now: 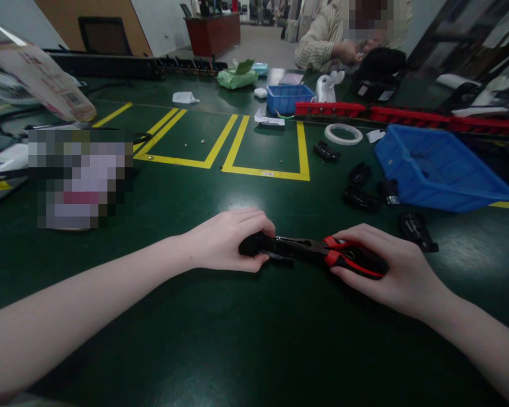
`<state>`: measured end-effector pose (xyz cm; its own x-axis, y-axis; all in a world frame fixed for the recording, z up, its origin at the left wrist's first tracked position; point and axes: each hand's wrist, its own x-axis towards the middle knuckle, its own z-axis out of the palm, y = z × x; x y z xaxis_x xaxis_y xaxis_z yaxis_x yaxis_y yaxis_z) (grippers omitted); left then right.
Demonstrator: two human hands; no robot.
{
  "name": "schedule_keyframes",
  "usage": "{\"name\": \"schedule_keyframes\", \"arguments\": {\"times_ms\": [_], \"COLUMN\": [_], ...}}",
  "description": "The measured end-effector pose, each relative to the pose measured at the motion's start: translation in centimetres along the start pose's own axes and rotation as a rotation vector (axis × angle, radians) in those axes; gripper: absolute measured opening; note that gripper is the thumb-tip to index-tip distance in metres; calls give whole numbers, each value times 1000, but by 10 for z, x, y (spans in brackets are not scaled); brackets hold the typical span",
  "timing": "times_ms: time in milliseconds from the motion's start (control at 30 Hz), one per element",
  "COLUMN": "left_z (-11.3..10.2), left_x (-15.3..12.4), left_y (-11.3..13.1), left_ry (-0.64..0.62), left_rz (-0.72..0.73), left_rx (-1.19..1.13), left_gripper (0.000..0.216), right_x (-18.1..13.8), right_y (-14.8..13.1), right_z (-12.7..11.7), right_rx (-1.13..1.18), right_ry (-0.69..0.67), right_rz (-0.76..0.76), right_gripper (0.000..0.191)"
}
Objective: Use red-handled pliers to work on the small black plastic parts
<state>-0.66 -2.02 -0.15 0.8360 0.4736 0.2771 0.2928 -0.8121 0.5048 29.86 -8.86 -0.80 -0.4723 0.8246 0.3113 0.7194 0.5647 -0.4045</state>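
Note:
Low over the green table, my left hand is closed round a small black plastic part, thumb below and fingers above. My right hand grips the red and black handles of long-nose pliers. The pliers point left, and their jaws meet the right end of the black part. Whether the jaws are clamped on it is too dark to tell. To the right of the pliers, several similar black parts lie scattered, one of them just beyond my right hand.
A blue bin rests at right, near a roll of white tape. Yellow tape outlines mark the table. Farther back are a smaller blue basket, a green packet and red strips. Another person sits opposite.

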Motion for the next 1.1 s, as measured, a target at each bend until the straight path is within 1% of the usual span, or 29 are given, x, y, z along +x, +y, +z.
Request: {"name": "schedule_keyframes", "arguments": {"times_ms": [200, 667, 767, 867, 1033, 1100], "left_z": [1, -1, -2, -3, -3, -2], "left_x": [-2, -1, 0, 0, 0, 0], "left_y": [-2, 1, 1, 0, -2, -2], "left_ry": [4, -29, -30, -49, -64, -57], "left_rz": [40, -35, -12, 21, 2, 4], "left_rx": [4, -9, 0, 5, -4, -11], "left_gripper": [22, 22, 24, 21, 26, 25], "right_x": [-2, -1, -2, -1, 0, 0], "right_y": [0, -1, -1, -1, -3, -3], "right_z": [0, 1, 1, 1, 1, 1], "right_rx": [-57, -31, -33, -35, -33, -34], "right_ry": [27, 4, 4, 4, -8, -9], "right_rz": [-47, 2, 4, 3, 14, 15], "right_gripper": [32, 32, 32, 32, 31, 30]}}
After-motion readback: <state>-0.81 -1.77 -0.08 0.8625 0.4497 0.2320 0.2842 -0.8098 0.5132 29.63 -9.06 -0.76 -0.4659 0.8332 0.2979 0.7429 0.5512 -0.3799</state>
